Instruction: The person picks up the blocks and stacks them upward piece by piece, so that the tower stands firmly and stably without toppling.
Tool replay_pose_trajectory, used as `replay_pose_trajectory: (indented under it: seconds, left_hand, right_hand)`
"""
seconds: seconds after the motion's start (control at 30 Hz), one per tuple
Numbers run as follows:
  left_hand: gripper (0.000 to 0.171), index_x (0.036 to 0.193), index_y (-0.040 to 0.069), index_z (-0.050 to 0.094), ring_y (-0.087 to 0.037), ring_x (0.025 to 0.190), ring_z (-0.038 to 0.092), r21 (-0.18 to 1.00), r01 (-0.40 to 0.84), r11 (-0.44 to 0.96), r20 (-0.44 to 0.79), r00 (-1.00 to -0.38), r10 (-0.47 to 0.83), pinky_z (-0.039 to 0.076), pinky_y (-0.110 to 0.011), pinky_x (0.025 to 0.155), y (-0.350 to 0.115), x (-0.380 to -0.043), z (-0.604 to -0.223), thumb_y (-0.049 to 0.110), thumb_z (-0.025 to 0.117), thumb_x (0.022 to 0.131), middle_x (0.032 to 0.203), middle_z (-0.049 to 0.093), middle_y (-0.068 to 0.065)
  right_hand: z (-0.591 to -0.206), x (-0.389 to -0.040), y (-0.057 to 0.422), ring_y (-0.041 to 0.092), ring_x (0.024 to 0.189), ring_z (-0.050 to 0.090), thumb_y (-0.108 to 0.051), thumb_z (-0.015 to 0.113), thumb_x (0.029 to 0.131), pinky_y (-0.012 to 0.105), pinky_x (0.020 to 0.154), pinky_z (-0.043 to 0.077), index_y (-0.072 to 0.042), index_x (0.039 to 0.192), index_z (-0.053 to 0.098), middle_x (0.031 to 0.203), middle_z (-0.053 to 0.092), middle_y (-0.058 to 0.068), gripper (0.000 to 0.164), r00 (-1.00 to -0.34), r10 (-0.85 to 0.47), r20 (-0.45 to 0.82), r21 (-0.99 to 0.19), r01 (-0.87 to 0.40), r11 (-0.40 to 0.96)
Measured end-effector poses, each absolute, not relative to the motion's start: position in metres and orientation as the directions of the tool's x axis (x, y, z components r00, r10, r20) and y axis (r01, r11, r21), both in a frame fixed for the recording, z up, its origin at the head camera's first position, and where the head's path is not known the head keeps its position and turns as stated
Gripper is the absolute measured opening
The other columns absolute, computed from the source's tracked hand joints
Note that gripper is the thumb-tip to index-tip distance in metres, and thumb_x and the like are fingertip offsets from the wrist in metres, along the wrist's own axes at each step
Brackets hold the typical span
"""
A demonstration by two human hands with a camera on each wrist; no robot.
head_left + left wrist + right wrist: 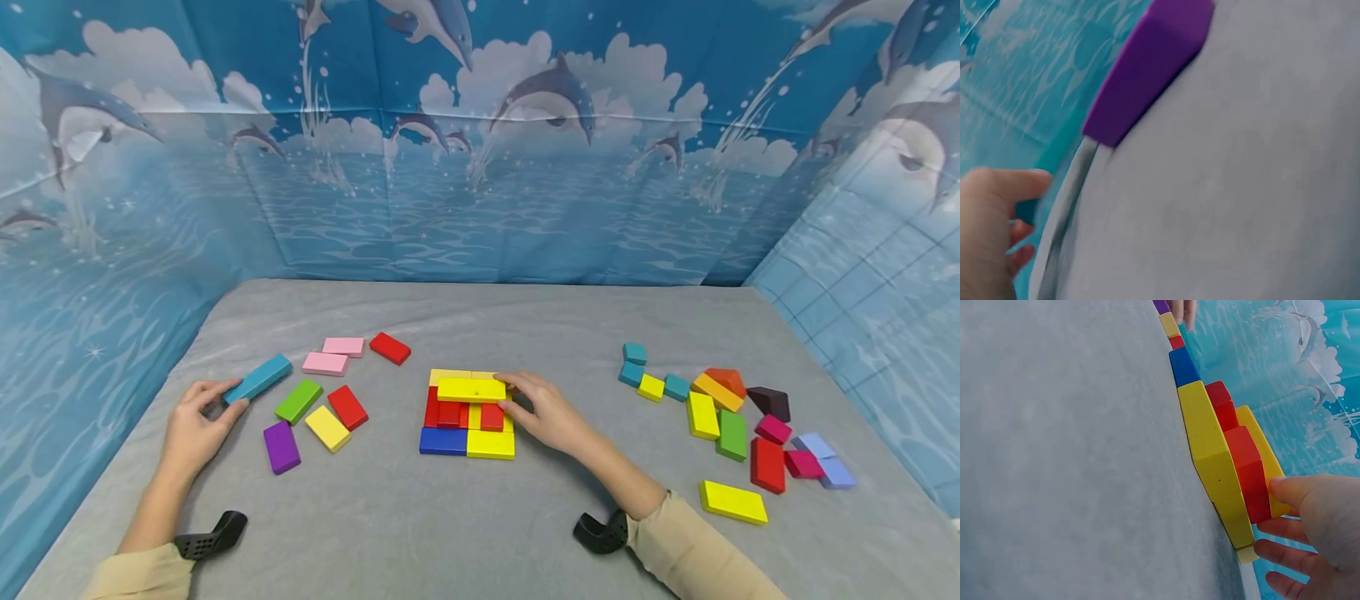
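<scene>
At the left, my left hand point(197, 425) pinches the near end of a long teal block point(258, 379) between thumb and fingers. The left wrist view shows the same grip, with a purple block point(1147, 69) close by. My right hand point(549, 414) is at the right side of a small stack in the middle. Its thumb and index finger pinch the right end of a long yellow block point(471, 389) on top. Under that block lie red blocks point(1247, 465), a blue block point(442, 441) and a lower yellow block point(491, 445). My other right fingers spread beside the stack.
Near my left hand lie a green block point(298, 401), a pale yellow block point(327, 428), pink blocks point(325, 364) and red blocks point(348, 407). Several coloured blocks are scattered at the right, including a yellow block point(733, 502). A dolphin-printed curtain point(480, 200) borders the grey table point(375, 525).
</scene>
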State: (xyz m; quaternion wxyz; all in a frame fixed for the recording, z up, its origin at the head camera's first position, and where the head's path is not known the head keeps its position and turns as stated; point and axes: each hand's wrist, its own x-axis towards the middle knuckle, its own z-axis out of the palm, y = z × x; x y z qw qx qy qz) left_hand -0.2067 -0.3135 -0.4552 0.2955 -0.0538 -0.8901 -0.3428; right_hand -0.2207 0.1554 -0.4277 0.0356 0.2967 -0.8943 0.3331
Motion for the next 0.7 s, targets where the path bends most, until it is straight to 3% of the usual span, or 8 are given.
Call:
replay_pose_trajectory:
  seconds: [0.13,0.27,0.43,0.53,0.7]
  left_hand:
    - [0.034,0.104,-0.007,0.065,0.009,0.088,0.041,0.596,0.39,0.702,0.619,-0.78,-0.092,0.033,-0.009,0.074,-0.294,-0.212,-0.443,-0.009,0.071,0.071,0.092,0.056,-0.017]
    - [0.037,0.105,-0.008,0.064,0.008,0.095,0.044,0.559,0.536,0.632,0.673,-0.739,0.031,0.034,-0.005,0.08,-0.263,-0.216,-0.43,-0.014,0.071,0.068,0.098,0.058,-0.019]
    - [0.042,0.106,-0.008,0.064,-0.009,0.1,0.05,0.526,0.702,0.479,0.694,-0.681,0.236,0.037,-0.007,0.086,-0.218,-0.22,-0.422,-0.017,0.071,0.066,0.104,0.058,-0.017]
    - [0.04,0.107,-0.006,0.064,-0.018,0.099,0.05,0.536,0.738,0.409,0.664,-0.668,0.336,0.04,-0.009,0.085,-0.191,-0.219,-0.424,-0.013,0.071,0.069,0.106,0.058,-0.014]
    - [0.037,0.112,0.002,0.064,-0.016,0.1,0.05,0.549,0.742,0.384,0.589,-0.669,0.452,0.046,-0.018,0.081,-0.156,-0.215,-0.427,-0.001,0.071,0.076,0.108,0.058,-0.006]
  right_hand:
    - [-0.428,-0.221,0.155,0.018,0.098,0.056,-0.016,0.061,0.088,0.035,0.086,0.048,-0.004,0.126,0.052,0.115,0.059,0.009,0.041,-0.822,-0.507,0.259,-0.58,-0.552,0.599]
    - [-0.428,-0.221,0.155,0.018,0.098,0.057,-0.016,0.061,0.088,0.035,0.086,0.048,-0.004,0.126,0.052,0.115,0.059,0.009,0.041,-0.821,-0.507,0.262,-0.58,-0.554,0.597]
    - [-0.429,-0.221,0.155,0.019,0.098,0.057,-0.015,0.061,0.088,0.036,0.085,0.049,-0.003,0.126,0.052,0.115,0.059,0.009,0.041,-0.819,-0.507,0.269,-0.584,-0.558,0.59]
    - [-0.429,-0.221,0.155,0.019,0.098,0.057,-0.015,0.061,0.088,0.036,0.085,0.049,-0.003,0.126,0.052,0.115,0.059,0.01,0.041,-0.821,-0.504,0.269,-0.59,-0.554,0.587]
    - [-0.428,-0.221,0.156,0.019,0.099,0.057,-0.017,0.061,0.089,0.036,0.086,0.048,-0.003,0.127,0.051,0.117,0.058,0.01,0.042,-0.824,-0.504,0.258,-0.596,-0.546,0.588]
